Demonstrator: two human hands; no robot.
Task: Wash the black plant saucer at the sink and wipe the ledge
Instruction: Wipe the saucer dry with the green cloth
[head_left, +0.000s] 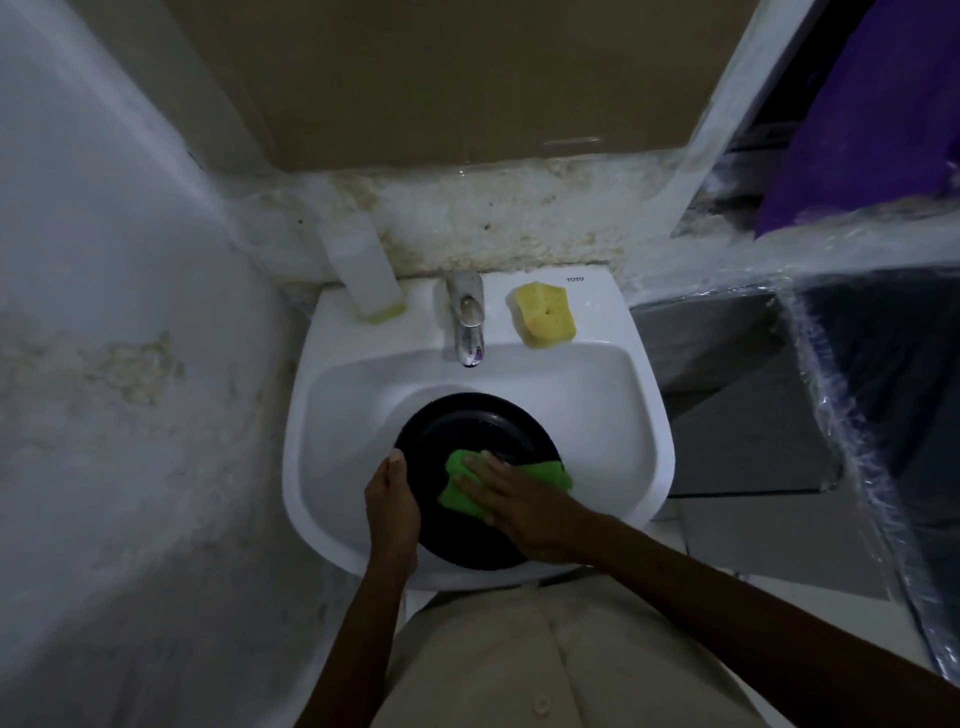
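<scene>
Right hand (522, 512) flat, pressing green cloth (551, 472) onto saucer (467, 422); left hand (392, 503) grips rim.

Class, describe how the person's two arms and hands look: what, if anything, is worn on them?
The left forearm and right forearm are bare, with no sleeve in view. The left hand and right hand wear no gloves; no ring, watch or bracelet shows in the dim light. A beige buttoned shirt covers the torso.

I get a dim, murky picture. The white sink (597, 395) shows brightest; the frame's edges bend and smear.
</scene>
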